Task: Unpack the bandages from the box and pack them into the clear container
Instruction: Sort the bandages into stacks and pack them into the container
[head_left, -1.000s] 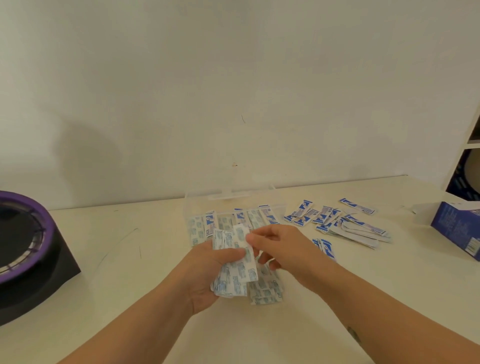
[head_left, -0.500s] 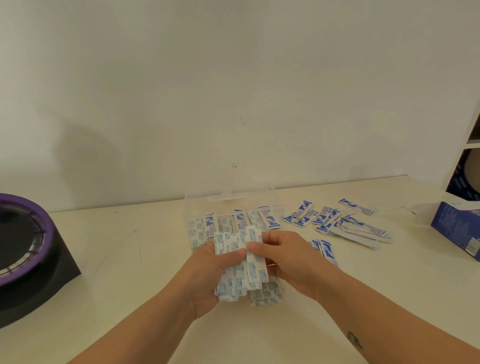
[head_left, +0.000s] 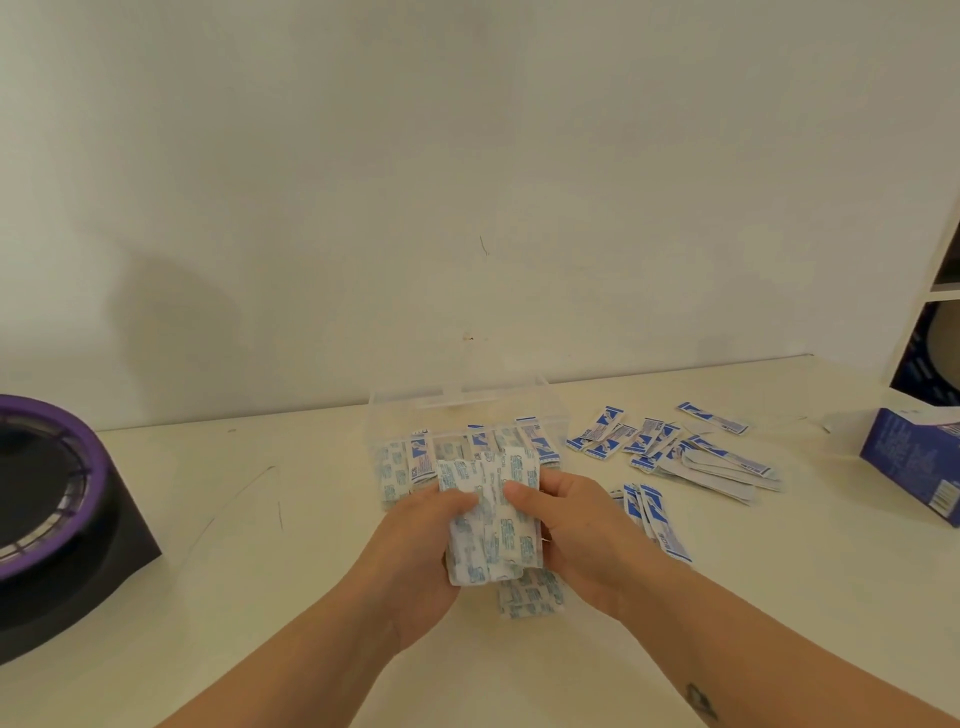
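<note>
A stack of white bandage wrappers with blue print (head_left: 493, 519) is held between both hands just in front of the clear container (head_left: 519, 400). My left hand (head_left: 415, 551) grips the stack's left side with the thumb on top. My right hand (head_left: 576, 525) grips its right side, thumb also on top. The container holds several bandages standing along its front wall. A few more wrappers (head_left: 530, 597) lie on the table under the stack. Loose bandages (head_left: 675, 447) are scattered to the right, and another small bunch (head_left: 654, 519) lies by my right wrist. The blue box (head_left: 914, 457) lies at the far right.
A black device with a purple ring (head_left: 47, 499) stands at the left edge of the cream table (head_left: 260, 545). A white shelf unit (head_left: 940, 291) rises at the far right. The wall runs close behind the container.
My right hand has closed onto the stack's right side, and both hands have squared the bandages together and raised them slightly toward the container.
</note>
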